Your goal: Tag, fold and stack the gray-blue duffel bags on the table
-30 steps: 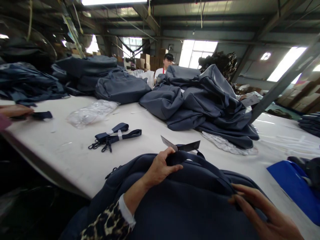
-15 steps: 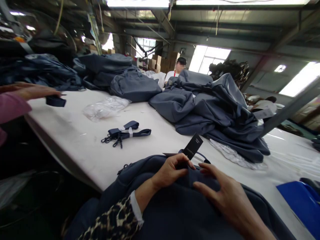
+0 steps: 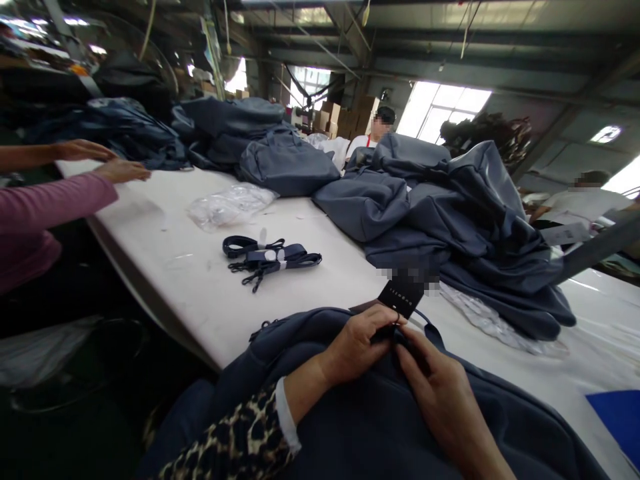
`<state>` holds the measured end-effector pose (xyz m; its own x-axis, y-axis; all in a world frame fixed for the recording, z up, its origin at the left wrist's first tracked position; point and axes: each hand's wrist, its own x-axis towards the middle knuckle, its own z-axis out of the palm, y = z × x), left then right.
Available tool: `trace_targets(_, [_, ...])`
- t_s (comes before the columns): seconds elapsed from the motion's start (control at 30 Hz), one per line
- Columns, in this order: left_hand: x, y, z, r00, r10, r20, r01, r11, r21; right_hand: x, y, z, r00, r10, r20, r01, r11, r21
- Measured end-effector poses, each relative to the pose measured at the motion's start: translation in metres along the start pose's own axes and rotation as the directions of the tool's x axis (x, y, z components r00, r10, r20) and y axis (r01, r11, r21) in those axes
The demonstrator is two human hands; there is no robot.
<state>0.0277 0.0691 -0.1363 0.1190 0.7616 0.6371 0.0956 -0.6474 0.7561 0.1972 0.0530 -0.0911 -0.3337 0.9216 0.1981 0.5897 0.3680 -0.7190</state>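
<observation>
A large dark blue bag (image 3: 340, 427) lies in front of me, over the near edge of the table. My left hand (image 3: 356, 343) pinches the bag's top near the cord of a black hang tag (image 3: 403, 295). Close beside it, my right hand (image 3: 437, 380) has its thumb and fingers closed on a fold of the same bag. Both hands nearly touch, and what lies between the fingertips is partly hidden. The tag stands up just beyond them. Farther off on the table rest bundled dark blue straps (image 3: 275, 260) with black hooks.
Piled blue bags (image 3: 440, 213) cover the back of the white table (image 3: 200, 287). A clear plastic bag (image 3: 230, 203) lies left of centre. At left are a co-worker's pink-sleeved arms (image 3: 60, 200); another person (image 3: 367, 140) is behind the pile. Something blue (image 3: 617, 417) sits at right.
My right hand has moved in and closed on the bag beside my left hand. Another strap bundle lies on the table, and the co-worker's hands no longer hold one. The view has shifted.
</observation>
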Motion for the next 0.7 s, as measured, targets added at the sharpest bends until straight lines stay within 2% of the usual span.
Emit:
trace_targets(0.1, [0.001,0.001,-0.001,0.973,-0.057,-0.222,0.054,0.998,-0.02,0.005,0.005,-0.01,0.995,0.096,0.012,-0.097,0.989,0.114])
trace_targets(0.17, [0.002,0.0,-0.003,0.955,-0.05,-0.291,0.054,0.999,0.004,0.007,0.005,-0.019,0.987,0.14,0.081,-0.154,0.969,0.194])
trace_targets(0.3, [0.005,-0.003,-0.006,0.979,-0.029,-0.201,0.041,0.997,0.057,0.006,0.005,-0.026,0.966,0.131,0.223,-0.181,0.958,0.223])
trace_targets(0.37, [0.006,-0.004,-0.007,0.982,-0.019,-0.188,0.04,0.993,0.112,0.002,0.006,-0.025,0.926,0.137,0.353,-0.195,0.972,0.134])
trace_targets(0.43, [0.006,-0.006,-0.008,0.989,-0.016,-0.145,0.043,0.982,0.186,-0.003,0.009,-0.024,0.873,0.171,0.457,-0.176,0.984,-0.032])
trace_targets(0.5, [0.007,-0.009,-0.01,0.996,-0.035,-0.084,0.055,0.964,0.261,-0.007,0.013,-0.022,0.851,0.206,0.483,-0.108,0.969,-0.224])
trace_targets(0.57, [0.007,-0.013,-0.013,0.997,-0.075,0.01,0.067,0.936,0.347,-0.01,0.017,-0.021,0.858,0.179,0.481,-0.018,0.947,-0.32])
trace_targets(0.7, [0.008,-0.02,-0.015,0.957,-0.182,0.225,0.048,0.865,0.499,-0.012,0.02,-0.022,0.87,0.012,0.492,0.103,0.973,-0.206])
